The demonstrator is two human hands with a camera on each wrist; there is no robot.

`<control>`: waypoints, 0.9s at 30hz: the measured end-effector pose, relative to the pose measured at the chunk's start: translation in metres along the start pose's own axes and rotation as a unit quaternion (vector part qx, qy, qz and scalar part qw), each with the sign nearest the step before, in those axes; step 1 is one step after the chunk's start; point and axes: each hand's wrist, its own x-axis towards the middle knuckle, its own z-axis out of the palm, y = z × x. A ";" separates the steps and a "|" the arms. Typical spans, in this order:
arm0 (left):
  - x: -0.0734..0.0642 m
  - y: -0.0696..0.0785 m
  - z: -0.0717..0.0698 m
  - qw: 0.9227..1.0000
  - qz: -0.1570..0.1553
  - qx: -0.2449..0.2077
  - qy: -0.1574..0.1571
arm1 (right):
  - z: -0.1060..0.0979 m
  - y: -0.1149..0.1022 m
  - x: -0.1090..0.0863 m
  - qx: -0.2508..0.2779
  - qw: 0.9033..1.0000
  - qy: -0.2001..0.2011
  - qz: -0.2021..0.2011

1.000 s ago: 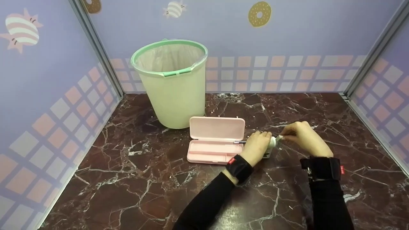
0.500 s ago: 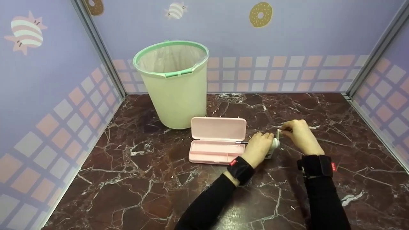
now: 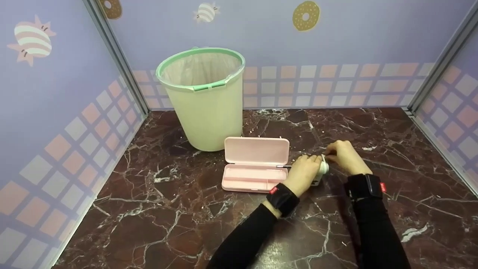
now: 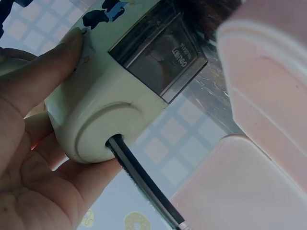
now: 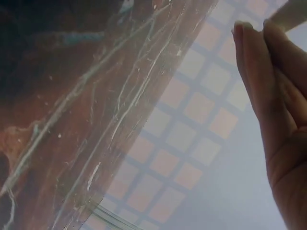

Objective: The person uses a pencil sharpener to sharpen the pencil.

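Note:
A white crank pencil sharpener [image 4: 91, 96] with a clear shavings drawer [image 4: 165, 57] lies in the grip of my left hand [image 3: 304, 172]. From the round hole in its end sticks a dark pencil [image 4: 144, 177], pointing toward the pink pencil case [image 3: 244, 173]. My right hand [image 3: 345, 157] is at the opposite end, where thumb and fingers pinch the sharpener's small crank handle [image 3: 323, 160]. In the right wrist view those fingertips [image 5: 247, 28] come together at the top right. Most of the sharpener is hidden under my left hand in the head view.
The pencil case stands with its lid [image 3: 257, 150] raised, just left of my left hand. Behind it is a tall pale bin [image 3: 213, 116] with a green rim and a liner. Small light crumbs dot the marbled tabletop [image 3: 168, 224]. Patterned panels [image 3: 269, 37] enclose the back and sides.
My right hand has shifted left and circled with the crank handle, which was lower, then swung up. My left hand stays round the sharpener, and the pencil remains in its hole.

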 end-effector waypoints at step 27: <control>0.001 0.010 -0.002 0.998 -0.058 -0.004 -0.034 | -0.008 -0.009 -0.029 0.081 0.965 -0.243 0.052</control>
